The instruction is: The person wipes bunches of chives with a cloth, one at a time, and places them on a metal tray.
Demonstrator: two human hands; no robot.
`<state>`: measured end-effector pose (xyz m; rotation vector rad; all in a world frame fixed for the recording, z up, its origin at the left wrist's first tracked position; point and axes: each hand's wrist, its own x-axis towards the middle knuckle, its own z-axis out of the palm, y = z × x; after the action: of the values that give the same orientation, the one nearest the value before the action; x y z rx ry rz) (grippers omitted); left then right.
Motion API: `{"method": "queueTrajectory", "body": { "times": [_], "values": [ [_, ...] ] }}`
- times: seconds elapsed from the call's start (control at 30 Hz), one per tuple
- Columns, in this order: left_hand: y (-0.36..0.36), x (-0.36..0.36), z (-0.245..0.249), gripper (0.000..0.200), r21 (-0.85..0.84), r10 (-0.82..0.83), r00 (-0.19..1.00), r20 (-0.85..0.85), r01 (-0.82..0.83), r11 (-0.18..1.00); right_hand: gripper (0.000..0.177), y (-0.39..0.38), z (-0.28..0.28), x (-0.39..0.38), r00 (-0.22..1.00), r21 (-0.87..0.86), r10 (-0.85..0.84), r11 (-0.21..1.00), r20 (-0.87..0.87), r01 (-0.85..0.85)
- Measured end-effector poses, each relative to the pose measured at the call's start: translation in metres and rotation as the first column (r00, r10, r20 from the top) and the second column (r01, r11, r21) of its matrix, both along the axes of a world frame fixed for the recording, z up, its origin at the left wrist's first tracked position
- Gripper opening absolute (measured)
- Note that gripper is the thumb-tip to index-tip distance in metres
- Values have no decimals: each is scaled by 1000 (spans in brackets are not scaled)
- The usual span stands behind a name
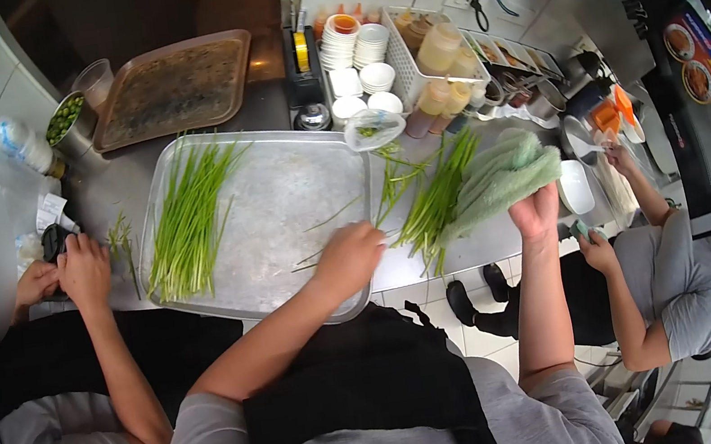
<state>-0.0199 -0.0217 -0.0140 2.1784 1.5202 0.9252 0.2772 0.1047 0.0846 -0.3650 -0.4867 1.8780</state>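
Right hand holding a green cloth beside green stems on the steel table, left hand blurred at the metal tray's right edge, grip unclear, another bunch along its left side.

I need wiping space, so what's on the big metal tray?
On the metal tray, a bundle of long green stalks lies near the left end, with a few loose strands farther right. The bundle and the left hand hide the metal beneath them.
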Motion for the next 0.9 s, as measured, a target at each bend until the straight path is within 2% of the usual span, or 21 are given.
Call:
{"method": "queueTrajectory", "body": {
  "times": [0.07,0.13,0.17,0.23,0.3,0.37,0.4,0.43,0.5,0.53,0.57,0.63,0.67,0.73,0.77,0.83,0.87,0.9],
  "values": [
    [21,36,-8,14,-34,-74,997,24,75,997,37,-1,15,19,998,38,-54,998,14,53],
    [40,64,-11,19,-132,-147,989,-24,143,981,37,-5,31,39,994,105,-110,988,-13,111],
    [43,74,-11,19,-130,-160,987,-19,156,979,37,-8,40,48,992,107,-123,987,-8,123],
    [49,93,-13,28,-242,-35,983,-181,-10,970,38,-17,57,63,992,241,-36,968,-120,64],
    [54,101,-17,34,-277,-41,986,-160,-5,961,39,-25,61,78,986,248,-72,963,-148,108],
    [58,99,-30,45,-346,-30,991,-130,-17,938,40,-33,59,89,993,246,-85,964,-84,104],
    [61,97,-42,35,-250,-17,997,-69,-1,968,40,-32,47,99,989,197,-134,970,-60,144],
    [62,93,-38,35,-251,-27,997,-73,8,968,39,-31,35,103,987,144,-163,976,3,161],
    [68,85,-19,20,-406,-36,999,29,45,913,37,-24,-4,117,974,30,-192,981,120,189],
    [71,82,-14,13,-388,13,991,130,39,921,37,-22,-26,123,986,3,-146,989,83,146],
    [75,82,1,13,-387,9,992,126,41,921,38,-21,-46,126,994,-23,-99,995,44,100],
    [83,80,39,14,-256,115,888,445,3,967,40,-30,-66,125,992,-56,-117,991,56,120],
    [88,80,48,14,-256,119,889,443,-1,967,41,-36,-67,119,986,-116,-156,980,64,162],
    [94,81,56,13,-56,109,819,564,-93,994,44,-42,-67,118,975,-179,-205,960,82,217],
    [94,79,45,13,-61,117,820,561,-99,993,44,-42,-64,119,977,-185,-199,960,80,211],
    [97,72,21,17,17,116,979,167,-120,993,45,-41,-55,122,979,-147,-202,967,40,206],
    [94,74,15,17,17,119,979,164,-123,992,44,-41,-49,122,978,-123,-206,970,32,208],
    [87,79,8,19,44,128,991,28,-129,991,44,-40,-46,123,978,-126,-205,970,31,207]
  ]
}}
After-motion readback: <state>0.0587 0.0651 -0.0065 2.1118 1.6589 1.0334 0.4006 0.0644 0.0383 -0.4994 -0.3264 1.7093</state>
